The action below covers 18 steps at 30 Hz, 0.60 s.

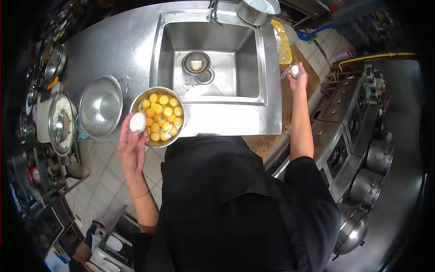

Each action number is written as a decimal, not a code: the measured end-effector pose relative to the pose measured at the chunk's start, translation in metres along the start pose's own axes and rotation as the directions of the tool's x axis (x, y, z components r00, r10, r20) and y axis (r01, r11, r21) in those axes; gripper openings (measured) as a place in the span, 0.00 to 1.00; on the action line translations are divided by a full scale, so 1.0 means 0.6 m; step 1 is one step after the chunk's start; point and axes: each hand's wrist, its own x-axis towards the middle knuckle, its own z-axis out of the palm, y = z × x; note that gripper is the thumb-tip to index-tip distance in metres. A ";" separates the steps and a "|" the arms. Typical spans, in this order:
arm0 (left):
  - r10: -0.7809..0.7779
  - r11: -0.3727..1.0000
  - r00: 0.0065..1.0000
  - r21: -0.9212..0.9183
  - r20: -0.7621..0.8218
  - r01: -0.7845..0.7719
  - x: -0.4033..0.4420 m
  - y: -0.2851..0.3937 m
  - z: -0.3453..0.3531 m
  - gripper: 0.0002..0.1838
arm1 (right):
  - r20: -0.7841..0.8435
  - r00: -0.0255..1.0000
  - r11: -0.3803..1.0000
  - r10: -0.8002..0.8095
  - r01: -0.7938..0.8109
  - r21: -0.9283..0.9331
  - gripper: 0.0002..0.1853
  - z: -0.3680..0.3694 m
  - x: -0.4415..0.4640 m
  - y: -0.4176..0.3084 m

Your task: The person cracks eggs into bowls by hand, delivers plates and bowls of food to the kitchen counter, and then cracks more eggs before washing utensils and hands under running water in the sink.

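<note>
A white egg [138,122] is held in the fingers of my left hand [131,146], at the near left rim of a metal bowl. Many cracked eggs with whole yellow yolks [159,111] lie in that bowl [166,144], which stands at the counter's front edge. Far to the right, my right hand [297,80] grips another white egg [295,71], close to a yellow tray [282,43] with eggs and some clear material in it. Both eggs in my hands look whole.
Behind the bowl is a sink [248,52] with a small metal bowl [196,62] inside. A colander [100,109] stands left of the egg bowl. A pot [258,11] sits at the back right. Further left is a bowl of white food [68,131]. Someone's arm shows at lower left.
</note>
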 end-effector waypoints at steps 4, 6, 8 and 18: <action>0.051 0.876 0.997 0.482 -0.057 -0.017 0.018 -0.007 0.043 0.25 | 0.457 0.883 0.979 -0.112 0.177 -0.101 0.24 0.150 -0.212 -0.026; 0.052 0.816 0.999 0.578 -0.014 -0.034 0.034 -0.012 0.061 0.25 | 0.615 0.768 0.892 -0.180 0.391 -0.228 0.25 0.228 -0.313 -0.013; 0.113 0.749 0.991 0.648 0.077 -0.136 0.047 -0.018 0.080 0.24 | 0.682 0.663 0.812 -0.309 0.557 -0.174 0.26 0.284 -0.416 0.008; 0.272 0.685 0.961 0.692 0.046 -0.227 0.035 -0.030 0.028 0.23 | 0.787 0.617 0.998 -0.008 -0.042 0.043 0.21 0.399 -0.522 0.125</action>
